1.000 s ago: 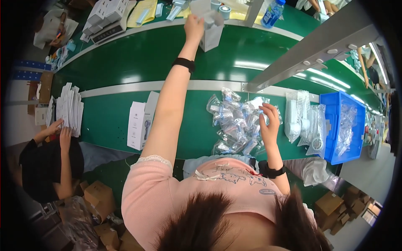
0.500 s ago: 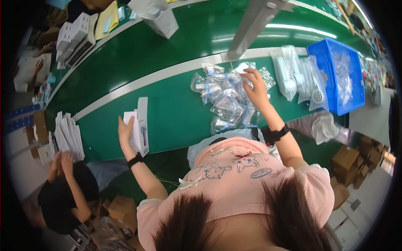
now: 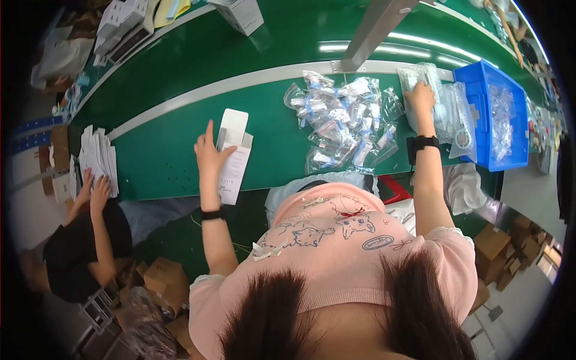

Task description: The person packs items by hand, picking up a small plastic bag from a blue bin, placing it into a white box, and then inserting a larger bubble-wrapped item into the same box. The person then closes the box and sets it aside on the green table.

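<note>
A: What do I have at my left hand?
B: A white printed carton, by the near edge of the green workbench, its flap out at the far end. I see the thumb against the carton and the fingers spread wide to its left, so I'd call it a loose steadying touch, not a grip.

A: And my right hand?
B: On the clear-bagged pale devices, between the heap of small clear bags and the blue plastic bin. The fingers bend down onto the film; I can't tell whether they've closed on a bag, as the tips are lost in it.

A: Which step would you call this?
B: Picking out one bagged device, I judge, while the left hand minds the carton.

A: What does the next move want from me?
B: A pinch through the slack film to the solid body, since the bags crowd together and a neighbour could drag along. I'd go gently on the left; a push could send the carton off the edge.
</note>
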The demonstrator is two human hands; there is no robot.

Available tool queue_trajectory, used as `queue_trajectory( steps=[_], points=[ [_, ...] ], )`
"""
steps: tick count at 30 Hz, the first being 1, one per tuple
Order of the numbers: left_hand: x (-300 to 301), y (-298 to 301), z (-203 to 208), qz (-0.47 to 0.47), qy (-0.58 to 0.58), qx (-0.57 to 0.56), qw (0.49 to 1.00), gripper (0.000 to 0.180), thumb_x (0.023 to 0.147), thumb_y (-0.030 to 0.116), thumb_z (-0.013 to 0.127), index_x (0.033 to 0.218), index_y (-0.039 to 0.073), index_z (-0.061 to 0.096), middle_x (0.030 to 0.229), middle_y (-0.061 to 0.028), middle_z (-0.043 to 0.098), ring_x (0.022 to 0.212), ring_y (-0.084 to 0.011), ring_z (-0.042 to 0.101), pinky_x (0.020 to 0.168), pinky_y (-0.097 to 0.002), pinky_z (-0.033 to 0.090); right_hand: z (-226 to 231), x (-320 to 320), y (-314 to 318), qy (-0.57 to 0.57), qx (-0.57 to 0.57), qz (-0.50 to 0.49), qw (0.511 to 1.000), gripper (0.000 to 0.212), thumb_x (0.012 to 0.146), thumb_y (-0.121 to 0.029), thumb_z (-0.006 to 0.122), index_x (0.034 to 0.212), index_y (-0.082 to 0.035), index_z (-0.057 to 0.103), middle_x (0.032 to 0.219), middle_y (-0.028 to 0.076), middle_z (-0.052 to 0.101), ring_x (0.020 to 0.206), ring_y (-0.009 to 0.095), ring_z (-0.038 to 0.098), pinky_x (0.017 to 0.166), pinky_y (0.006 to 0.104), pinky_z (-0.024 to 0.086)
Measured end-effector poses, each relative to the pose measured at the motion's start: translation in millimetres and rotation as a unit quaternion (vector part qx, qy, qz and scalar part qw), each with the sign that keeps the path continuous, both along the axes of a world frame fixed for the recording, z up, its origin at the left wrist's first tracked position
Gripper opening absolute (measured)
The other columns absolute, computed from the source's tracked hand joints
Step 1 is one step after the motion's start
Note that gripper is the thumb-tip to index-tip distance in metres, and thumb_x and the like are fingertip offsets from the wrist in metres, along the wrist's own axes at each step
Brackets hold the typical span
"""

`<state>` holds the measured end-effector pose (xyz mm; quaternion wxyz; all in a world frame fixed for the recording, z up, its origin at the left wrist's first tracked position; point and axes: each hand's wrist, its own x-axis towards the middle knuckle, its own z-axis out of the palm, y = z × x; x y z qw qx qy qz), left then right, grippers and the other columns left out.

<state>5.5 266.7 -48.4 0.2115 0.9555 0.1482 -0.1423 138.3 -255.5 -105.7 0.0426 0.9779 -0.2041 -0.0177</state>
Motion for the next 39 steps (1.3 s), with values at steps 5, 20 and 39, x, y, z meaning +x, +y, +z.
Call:
queue_trajectory(
  steps=[5,20,39],
  points=[
    [6.4,37.2,-43.9,-0.059,-0.006,-0.086,0.995,0.079,0.068,0.019,0.071,0.135,0.02,0.028,0.124,-0.0181,0.041,0.11,-0.0337,0.04,0.093,-0.0391,0.034,-13.1,-8.0,2.5,-0.03,0.108,0.101,0.989,0.063,0.063,-0.023,0.066,0.117,-0.004,0.04,0.104,0.02,0.051,0.098,0.037,0.05,0.078,0.0442,0.045],
    [10.5,-89.9,62.0,-0.154,-0.204,-0.204,0.945,0.06,0.057,0.021,0.077,0.107,0.01,0.046,0.11,-0.012,0.047,0.096,-0.033,0.047,0.085,-0.0324,0.039,160.1,-59.3,151.1,-0.323,0.879,0.044,0.348,0.036,0.079,-0.015,0.054,0.113,-0.004,0.046,0.101,0.007,0.055,0.093,0.02,0.054,0.086,0.0359,0.043],
    [0.1,-107.2,11.8,-0.079,-0.452,-0.298,0.837,0.066,0.055,0.016,0.083,0.091,0.008,0.028,0.123,-0.0239,0.037,0.11,-0.0375,0.043,0.092,-0.0408,0.035,105.1,-58.7,178.1,-0.313,0.514,0.326,0.729,0.024,0.073,-0.008,0.06,0.097,-0.006,0.062,0.108,0.012,0.053,0.1,0.029,0.051,0.084,0.0375,0.041]
  ],
)
